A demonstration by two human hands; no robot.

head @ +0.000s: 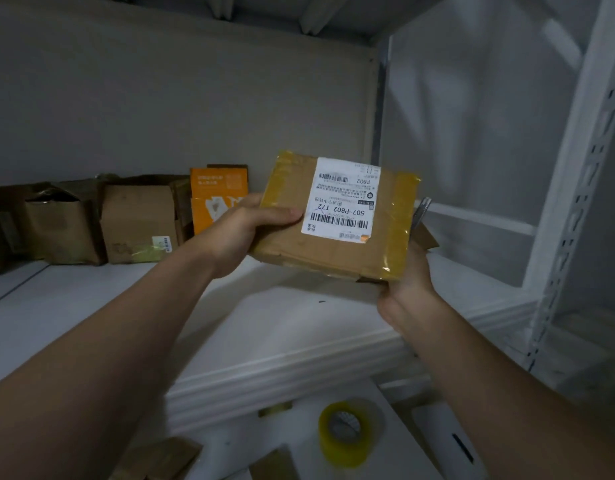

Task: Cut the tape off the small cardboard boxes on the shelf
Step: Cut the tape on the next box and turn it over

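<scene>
Above the white shelf (264, 327) I hold a small cardboard box (333, 252), tilted, wrapped in yellowish tape, its white shipping label (340, 199) facing me. My left hand (237, 230) grips the box's left edge with the thumb lying on top. My right hand (410, 292) holds the lower right corner from underneath, its fingers hidden behind the box. A thin metal tool (422, 213) sticks up behind the box's right edge, just above that hand; its grip is hidden.
Several opened brown boxes (140, 220) and an orange carton (218, 199) stand at the shelf's back left. A roll of yellow tape (346, 433) and cardboard scraps (160, 459) lie on the level below. A perforated white upright (576, 202) borders the right.
</scene>
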